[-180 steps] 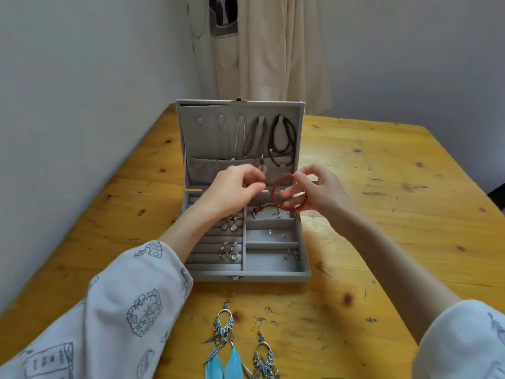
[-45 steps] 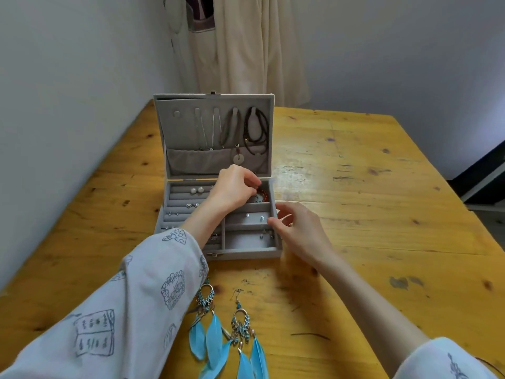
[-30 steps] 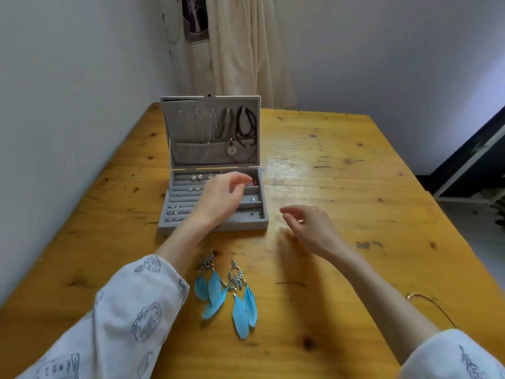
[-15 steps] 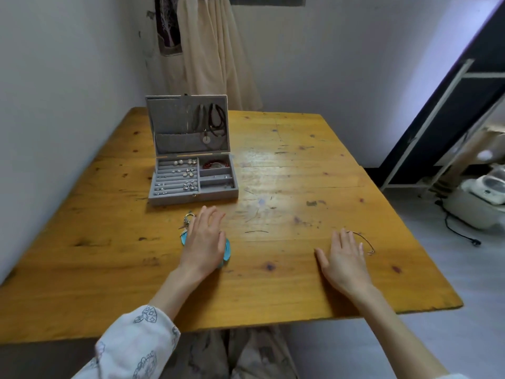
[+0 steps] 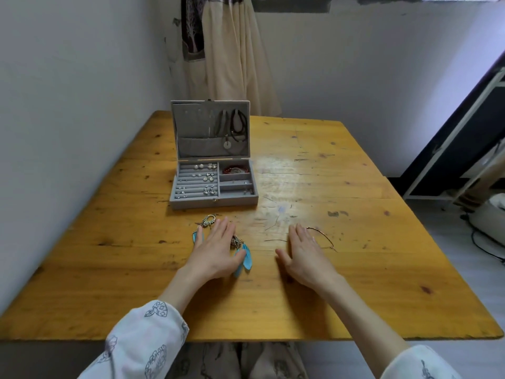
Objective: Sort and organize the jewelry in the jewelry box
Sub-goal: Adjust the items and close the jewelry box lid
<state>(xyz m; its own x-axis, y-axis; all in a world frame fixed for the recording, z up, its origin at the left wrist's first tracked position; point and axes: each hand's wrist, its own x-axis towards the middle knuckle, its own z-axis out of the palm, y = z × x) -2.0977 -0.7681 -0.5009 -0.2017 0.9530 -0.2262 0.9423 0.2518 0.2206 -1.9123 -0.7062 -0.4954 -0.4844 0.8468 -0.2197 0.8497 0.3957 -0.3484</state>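
1. Sitting open toward 12 o'clock from my hands, the grey jewelry box (image 5: 214, 199) has its lid (image 5: 210, 129) upright; dark cords (image 5: 238, 124) and a round pale pendant (image 5: 226, 144) hang inside the lid.
2. Small earrings (image 5: 208, 176) lie in the ring rows on the left of the tray, and a red bead bracelet (image 5: 235, 169) rests in the top right compartment.
3. My left hand (image 5: 216, 250) lies flat, fingers straight and together, pressing on the blue feather earrings (image 5: 244, 258); feather tips show at 3 and 9 o'clock of it.
4. My right hand (image 5: 306, 253) lies flat on the wooden table (image 5: 382, 242), fingers straight, holding nothing.
5. Just at 2 o'clock of that hand lies a thin gold bangle (image 5: 323, 236).
6. At 12 o'clock beyond the table hangs a cream curtain (image 5: 232, 50).
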